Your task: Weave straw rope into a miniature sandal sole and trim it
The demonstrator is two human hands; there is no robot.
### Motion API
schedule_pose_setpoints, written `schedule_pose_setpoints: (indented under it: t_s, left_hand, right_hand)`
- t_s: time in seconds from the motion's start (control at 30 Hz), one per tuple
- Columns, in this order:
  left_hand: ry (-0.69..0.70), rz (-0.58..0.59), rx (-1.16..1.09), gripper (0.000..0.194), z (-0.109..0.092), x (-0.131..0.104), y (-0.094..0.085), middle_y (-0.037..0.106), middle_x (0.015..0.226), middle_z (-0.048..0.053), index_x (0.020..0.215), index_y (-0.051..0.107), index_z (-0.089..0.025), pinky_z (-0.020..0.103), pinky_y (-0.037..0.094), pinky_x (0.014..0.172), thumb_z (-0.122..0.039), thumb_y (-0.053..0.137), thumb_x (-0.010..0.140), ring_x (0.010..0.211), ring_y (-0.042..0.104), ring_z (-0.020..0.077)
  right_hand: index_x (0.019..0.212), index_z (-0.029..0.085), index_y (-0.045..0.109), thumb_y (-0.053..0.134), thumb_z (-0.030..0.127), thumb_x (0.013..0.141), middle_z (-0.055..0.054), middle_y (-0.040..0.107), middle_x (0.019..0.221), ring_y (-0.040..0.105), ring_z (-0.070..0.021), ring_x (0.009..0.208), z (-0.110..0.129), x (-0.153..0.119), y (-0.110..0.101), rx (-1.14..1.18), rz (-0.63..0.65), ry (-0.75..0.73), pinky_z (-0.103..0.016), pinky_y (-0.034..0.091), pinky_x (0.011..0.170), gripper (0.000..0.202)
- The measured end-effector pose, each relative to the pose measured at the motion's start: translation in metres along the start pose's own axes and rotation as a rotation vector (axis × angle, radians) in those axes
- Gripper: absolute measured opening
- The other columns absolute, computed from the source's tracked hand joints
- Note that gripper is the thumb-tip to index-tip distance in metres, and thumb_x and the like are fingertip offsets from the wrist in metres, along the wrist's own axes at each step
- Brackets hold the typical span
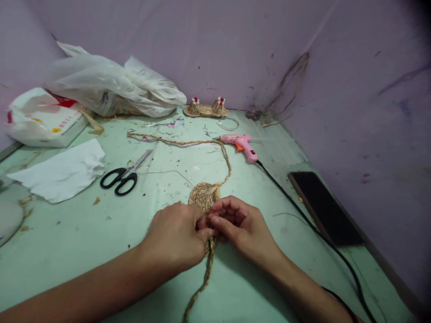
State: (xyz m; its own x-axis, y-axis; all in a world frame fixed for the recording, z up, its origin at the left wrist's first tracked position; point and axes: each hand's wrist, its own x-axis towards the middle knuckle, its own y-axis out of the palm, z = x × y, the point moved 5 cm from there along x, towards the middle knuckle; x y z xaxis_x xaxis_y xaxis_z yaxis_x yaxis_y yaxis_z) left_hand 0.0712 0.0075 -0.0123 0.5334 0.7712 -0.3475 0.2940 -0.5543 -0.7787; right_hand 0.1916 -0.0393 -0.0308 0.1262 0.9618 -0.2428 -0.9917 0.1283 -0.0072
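A woven straw piece [201,194] lies on the green table, its middle covered by my hands. My left hand [178,233] is closed on it from the left, thumb and fingers pressed together. From the right, my right hand [237,220] pinches at the same spot, its fingertips meeting the left ones. What exactly the fingertips hold is too small to tell. One braided cord [229,163] runs from the piece's far end up and left across the table. Another braided cord [202,287] extends from under my hands toward the near edge.
Black-handled scissors [125,176] and white paper [63,170] lie left. A pink glue gun [240,144], its black cable and a phone [325,206] are right. Behind are a plastic bag [114,85], a white box [50,116] and a finished-looking straw piece with beads [205,110].
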Motion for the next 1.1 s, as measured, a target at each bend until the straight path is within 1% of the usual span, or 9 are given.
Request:
schedule_pose_setpoints:
  t_s: [0.13,0.2,0.33,0.4,0.5,0.6,0.73,0.83,1.1]
  left_hand:
    - [-0.042,0.03,-0.062,0.019,0.003,0.002,0.002,0.054,0.051,-0.002,0.057,0.058,-0.021,0.024,0.024,0.047,-0.036,0.054,0.068,0.048,0.043,0.0125]
    - [-0.06,0.037,-0.09,0.018,0.003,0.002,0.002,0.053,0.05,-0.002,0.057,0.059,-0.02,0.024,0.024,0.046,-0.035,0.056,0.067,0.047,0.043,0.0117]
    - [-0.048,0.037,-0.108,0.018,0.003,0.001,0.002,0.053,0.05,-0.002,0.057,0.058,-0.019,0.023,0.023,0.046,-0.034,0.055,0.068,0.046,0.043,0.0104]
    - [-0.045,0.039,-0.103,0.018,0.004,0.001,0.002,0.053,0.051,-0.002,0.058,0.058,-0.019,0.023,0.023,0.047,-0.034,0.055,0.068,0.047,0.043,0.0105]
    - [-0.053,0.029,-0.081,0.017,0.005,-0.001,0.003,0.055,0.053,-0.002,0.059,0.057,-0.019,0.024,0.023,0.048,-0.033,0.054,0.069,0.049,0.043,0.0115]
    - [-0.06,-0.004,-0.036,0.019,0.005,-0.004,0.005,0.053,0.053,-0.002,0.059,0.054,-0.02,0.024,0.023,0.049,-0.035,0.051,0.071,0.049,0.043,0.0124]
    - [-0.038,-0.021,-0.008,0.021,0.004,-0.007,0.005,0.051,0.051,-0.002,0.059,0.05,-0.02,0.024,0.023,0.049,-0.037,0.049,0.072,0.049,0.042,0.0126]
    - [-0.044,-0.006,0.0,0.021,0.004,-0.007,0.004,0.052,0.052,-0.001,0.058,0.048,-0.02,0.024,0.023,0.049,-0.037,0.049,0.071,0.05,0.044,0.0133]
    - [-0.018,-0.004,-0.025,0.019,0.007,-0.004,0.006,0.054,0.055,-0.001,0.061,0.049,-0.02,0.024,0.025,0.049,-0.035,0.049,0.072,0.052,0.045,0.0134]
  right_hand:
    - [0.084,0.017,0.061,0.06,0.023,0.072,-0.001,0.062,0.068,0.052,-0.0094,0.051,0.007,-0.002,-0.018,-0.183,-0.117,-0.051,-0.021,0.044,0.046,0.014]
    - [0.083,0.018,0.064,0.058,0.023,0.073,-0.001,0.063,0.065,0.053,-0.0102,0.049,0.008,-0.002,-0.025,-0.278,-0.137,-0.046,-0.023,0.044,0.046,0.012]
    - [0.082,0.02,0.068,0.057,0.019,0.074,-0.003,0.068,0.075,0.06,-0.0156,0.065,0.011,-0.001,-0.026,-0.48,-0.05,-0.169,-0.03,0.048,0.063,0.013]
    - [0.083,0.02,0.069,0.057,0.017,0.074,-0.004,0.068,0.079,0.061,-0.017,0.071,0.012,-0.003,-0.021,-0.565,0.008,-0.235,-0.031,0.048,0.067,0.015]
    - [0.083,0.019,0.069,0.055,0.016,0.077,-0.005,0.067,0.077,0.06,-0.0165,0.069,0.014,-0.005,-0.018,-0.632,0.018,-0.288,-0.03,0.047,0.065,0.016]
    - [0.083,0.019,0.069,0.056,0.015,0.077,-0.005,0.066,0.075,0.059,-0.0157,0.067,0.016,-0.006,-0.015,-0.628,0.005,-0.318,-0.029,0.046,0.062,0.015]
    - [0.087,0.02,0.068,0.053,0.012,0.078,-0.004,0.063,0.076,0.058,-0.0137,0.068,0.016,-0.007,-0.005,-0.555,0.115,-0.435,-0.027,0.046,0.062,0.019]
    - [0.091,0.022,0.067,0.051,0.013,0.081,-0.003,0.061,0.08,0.057,-0.0133,0.07,0.014,-0.007,0.0,-0.575,0.168,-0.518,-0.026,0.046,0.061,0.022]
    - [0.083,0.019,0.064,0.05,0.013,0.081,-0.003,0.058,0.08,0.056,-0.0129,0.07,0.013,-0.001,0.002,-0.706,0.237,-0.593,-0.024,0.044,0.061,0.015]
